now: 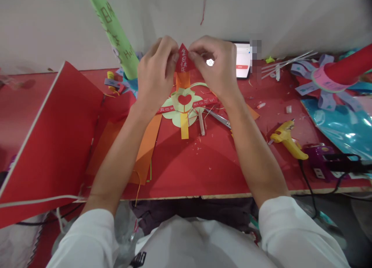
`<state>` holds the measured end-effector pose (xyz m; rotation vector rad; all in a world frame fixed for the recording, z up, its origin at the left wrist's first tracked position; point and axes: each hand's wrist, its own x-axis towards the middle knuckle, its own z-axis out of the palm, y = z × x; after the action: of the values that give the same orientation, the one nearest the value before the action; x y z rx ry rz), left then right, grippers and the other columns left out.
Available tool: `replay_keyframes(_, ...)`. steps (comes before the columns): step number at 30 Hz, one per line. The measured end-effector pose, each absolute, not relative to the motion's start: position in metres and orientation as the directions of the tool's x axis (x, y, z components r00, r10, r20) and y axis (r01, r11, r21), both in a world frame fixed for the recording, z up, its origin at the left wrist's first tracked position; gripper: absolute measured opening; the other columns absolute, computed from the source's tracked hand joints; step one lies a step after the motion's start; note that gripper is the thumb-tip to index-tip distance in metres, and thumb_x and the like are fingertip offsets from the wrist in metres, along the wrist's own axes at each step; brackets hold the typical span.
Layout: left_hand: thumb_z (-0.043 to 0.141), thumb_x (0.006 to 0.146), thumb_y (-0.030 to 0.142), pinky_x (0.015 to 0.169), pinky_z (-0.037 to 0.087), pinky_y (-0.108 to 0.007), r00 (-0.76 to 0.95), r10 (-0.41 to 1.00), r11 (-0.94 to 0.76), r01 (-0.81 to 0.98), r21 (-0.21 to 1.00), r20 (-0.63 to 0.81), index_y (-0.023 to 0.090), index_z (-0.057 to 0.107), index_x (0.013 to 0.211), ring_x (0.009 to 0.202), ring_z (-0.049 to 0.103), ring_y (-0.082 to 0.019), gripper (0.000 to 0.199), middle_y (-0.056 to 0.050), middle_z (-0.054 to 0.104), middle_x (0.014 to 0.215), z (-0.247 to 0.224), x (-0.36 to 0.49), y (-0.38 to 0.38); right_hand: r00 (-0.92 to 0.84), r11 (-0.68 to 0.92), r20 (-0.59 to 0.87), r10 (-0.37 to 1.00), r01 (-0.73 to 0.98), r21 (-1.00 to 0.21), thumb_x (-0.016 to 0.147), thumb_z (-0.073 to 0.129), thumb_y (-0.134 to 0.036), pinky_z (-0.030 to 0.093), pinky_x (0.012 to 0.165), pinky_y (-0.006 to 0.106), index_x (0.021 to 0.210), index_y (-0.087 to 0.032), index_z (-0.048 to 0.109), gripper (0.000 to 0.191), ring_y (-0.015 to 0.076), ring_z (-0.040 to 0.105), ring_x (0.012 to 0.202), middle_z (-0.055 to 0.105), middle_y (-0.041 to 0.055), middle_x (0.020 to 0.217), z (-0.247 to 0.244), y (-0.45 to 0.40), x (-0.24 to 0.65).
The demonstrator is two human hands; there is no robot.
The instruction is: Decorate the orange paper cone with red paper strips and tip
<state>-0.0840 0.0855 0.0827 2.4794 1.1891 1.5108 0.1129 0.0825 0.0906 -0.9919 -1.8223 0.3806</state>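
My left hand [157, 72] is closed, its thumb and fingers pinching the left edge of a pointed red paper strip [183, 57] with white writing. On the other edge of that strip, my right hand [217, 68] is closed in a pinch too. Below the strip, an orange paper piece [183, 82] leads down to a pale green paper flower [176, 118] with a red heart [185, 99] at its centre. Red written strips [203, 102] stick out at its sides, and a yellow paper strip [184, 126] hangs at its front. Scissors [219, 118] lie to its right, partly behind my right arm.
A yellow glue gun [286, 138] and a purple device [318, 161] with cables are at right. A red board [49, 140] stands at left beside orange sheets [147, 147]. Behind are a green tube [114, 33], a lit screen [242, 60] and a red tube [348, 68].
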Motion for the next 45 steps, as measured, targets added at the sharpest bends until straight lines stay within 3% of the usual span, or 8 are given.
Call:
replay_keyframes(9, 0.055, 0.105, 0.023, 0.074, 0.040, -0.044, 0.210, 0.603, -0.718, 0.563, 0.410, 0.769, 0.032, 0.058, 0.092, 0.084, 0.056, -0.026, 0.016, -0.004, 0.065, 0.097, 0.090, -0.078, 0.076, -0.165, 0.647, 0.642, 0.749, 0.394, -0.653, 0.092, 0.058, -0.057, 0.057, 0.077, 0.050, 0.087, -0.055, 0.074, 0.017, 0.0333, 0.072, 0.099, 0.077, -0.0040, 0.097, 0.091, 0.083, 0.112)
replay_keyframes(14, 0.050, 0.101, 0.017, 0.073, 0.037, -0.043, 0.215, 0.606, -0.708, 0.586, 0.395, 0.766, 0.031, 0.052, 0.089, 0.084, 0.055, -0.027, 0.019, -0.005, 0.064, 0.096, 0.093, -0.074, 0.077, -0.164, 0.709, 0.707, 0.688, 0.360, -0.606, 0.097, 0.058, -0.037, 0.058, 0.079, 0.044, 0.084, -0.041, 0.070, 0.018, 0.0254, 0.070, 0.086, 0.075, -0.0033, 0.089, 0.091, 0.082, 0.109)
replay_keyframes(18, 0.049, 0.104, 0.023, 0.076, 0.036, -0.044, 0.219, 0.608, -0.704, 0.593, 0.390, 0.764, 0.033, 0.052, 0.089, 0.085, 0.055, -0.029, 0.018, -0.006, 0.065, 0.096, 0.092, -0.076, 0.080, -0.161, 0.724, 0.724, 0.670, 0.356, -0.591, 0.098, 0.058, -0.030, 0.058, 0.077, 0.041, 0.083, -0.036, 0.067, 0.018, 0.0241, 0.070, 0.083, 0.073, -0.0024, 0.087, 0.089, 0.083, 0.107)
replay_keyframes(25, 0.052, 0.107, 0.039, 0.074, 0.036, -0.043, 0.198, 0.611, -0.711, 0.562, 0.422, 0.766, 0.035, 0.056, 0.090, 0.084, 0.056, -0.029, 0.018, -0.006, 0.066, 0.097, 0.093, -0.074, 0.081, -0.141, 0.645, 0.664, 0.735, 0.448, -0.619, 0.099, 0.058, -0.034, 0.063, 0.086, 0.041, 0.083, -0.040, 0.066, 0.019, 0.0244, 0.072, 0.092, 0.076, -0.0045, 0.092, 0.090, 0.082, 0.107)
replay_keyframes(31, 0.055, 0.107, 0.031, 0.074, 0.039, -0.042, 0.189, 0.596, -0.726, 0.542, 0.423, 0.781, 0.030, 0.057, 0.090, 0.086, 0.057, -0.026, 0.016, -0.006, 0.065, 0.098, 0.095, -0.070, 0.080, -0.119, 0.679, 0.705, 0.700, 0.419, -0.603, 0.095, 0.058, -0.024, 0.061, 0.081, 0.038, 0.085, -0.033, 0.068, 0.017, 0.0218, 0.072, 0.089, 0.075, -0.0025, 0.090, 0.091, 0.081, 0.105)
replay_keyframes(37, 0.050, 0.112, 0.052, 0.072, 0.036, -0.041, 0.225, 0.513, -0.779, 0.527, 0.340, 0.828, 0.029, 0.057, 0.092, 0.081, 0.051, -0.023, 0.031, -0.006, 0.064, 0.095, 0.088, -0.073, 0.093, -0.134, 0.640, 0.658, 0.741, 0.437, -0.632, 0.095, 0.060, -0.031, 0.064, 0.084, 0.040, 0.083, -0.042, 0.066, 0.018, 0.0252, 0.074, 0.095, 0.076, -0.0061, 0.093, 0.096, 0.078, 0.103)
replay_keyframes(45, 0.055, 0.106, 0.033, 0.070, 0.040, -0.043, 0.206, 0.595, -0.737, 0.527, 0.424, 0.777, 0.033, 0.057, 0.087, 0.081, 0.057, -0.026, 0.019, -0.005, 0.065, 0.095, 0.095, -0.071, 0.085, -0.145, 0.735, 0.744, 0.653, 0.359, -0.575, 0.093, 0.059, -0.021, 0.059, 0.074, 0.038, 0.082, -0.033, 0.065, 0.017, 0.0217, 0.070, 0.082, 0.071, -0.0034, 0.084, 0.093, 0.084, 0.103)
